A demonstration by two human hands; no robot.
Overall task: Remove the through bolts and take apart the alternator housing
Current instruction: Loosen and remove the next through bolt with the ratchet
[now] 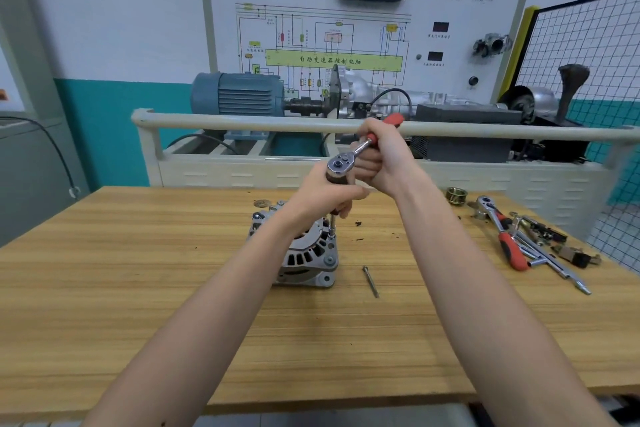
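Both hands work one ratchet wrench held above the alternator. The left hand curls around the dark upper end of the extension bar just below the ratchet head, fingers wrapped and thumb tucked, steadying it upright. The right hand grips the red handle of the wrench, fingers closed round it, with the handle's tip poking out past the knuckles toward the far rail.

From the left hand the extension bar drops straight down to a socket seated at the alternator's upper right edge, where a through bolt sits in the housing rim. The alternator stands on the wooden table, near its middle, with its slotted silver end frame facing up; the left forearm crosses over part of it.

One loose through bolt lies flat on the table just right of the alternator, apart from it. Farther right, near the table's edge, lie a second ratchet with a red handle, several chrome bars and sockets, and small dark parts. A grooved pulley sits near the table's far edge. Behind the table stands a training rig with a blue motor and a wiring diagram board.
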